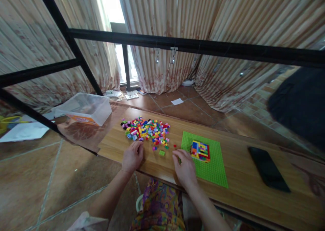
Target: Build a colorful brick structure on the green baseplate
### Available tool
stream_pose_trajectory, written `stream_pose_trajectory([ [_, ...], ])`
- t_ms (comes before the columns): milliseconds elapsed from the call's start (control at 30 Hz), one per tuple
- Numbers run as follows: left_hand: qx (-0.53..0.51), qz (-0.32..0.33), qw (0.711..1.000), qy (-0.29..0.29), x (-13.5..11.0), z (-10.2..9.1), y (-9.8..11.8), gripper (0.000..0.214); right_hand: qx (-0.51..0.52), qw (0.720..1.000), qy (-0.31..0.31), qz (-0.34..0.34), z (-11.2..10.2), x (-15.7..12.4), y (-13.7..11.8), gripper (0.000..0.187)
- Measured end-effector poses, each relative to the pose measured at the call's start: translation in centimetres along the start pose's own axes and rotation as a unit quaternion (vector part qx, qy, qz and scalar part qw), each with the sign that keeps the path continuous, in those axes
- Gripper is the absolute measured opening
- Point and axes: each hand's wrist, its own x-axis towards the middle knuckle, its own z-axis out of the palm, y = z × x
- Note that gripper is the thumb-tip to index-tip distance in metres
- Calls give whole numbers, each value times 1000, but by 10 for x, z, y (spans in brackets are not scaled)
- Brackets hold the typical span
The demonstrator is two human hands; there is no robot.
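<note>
My left hand [132, 155] rests with curled fingers at the near edge of a pile of small multicoloured toy bricks [147, 129]. What it holds, if anything, is hidden. My right hand [185, 165] is closed beside the left edge of a green studded baseplate [218, 170]; a speck of green shows between thumb and fingers, too small to name. On the baseplate sits a square block built of many-coloured bricks [200, 151]. A loose lime green brick [161, 153] lies between my hands, and a small red piece [175, 145] lies just beyond my right hand.
The wooden board [238, 163] carries a black phone [269, 168] at the right. A clear plastic bin [88, 107] stands at the back left. Black metal bars [188, 43] cross in front of the curtains [162, 18]. A dark, blurred shape [299, 102] is at the right.
</note>
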Motion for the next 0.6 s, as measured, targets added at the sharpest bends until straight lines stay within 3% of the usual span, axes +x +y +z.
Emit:
stream_pose_trajectory([
  [400,12,2,1000,0,-1,1,-3,20,-91,995,-34,-18,28,32,-7,16],
  [600,22,12,1000,7,1,0,-2,22,-55,998,-34,6,16,23,-17,18],
])
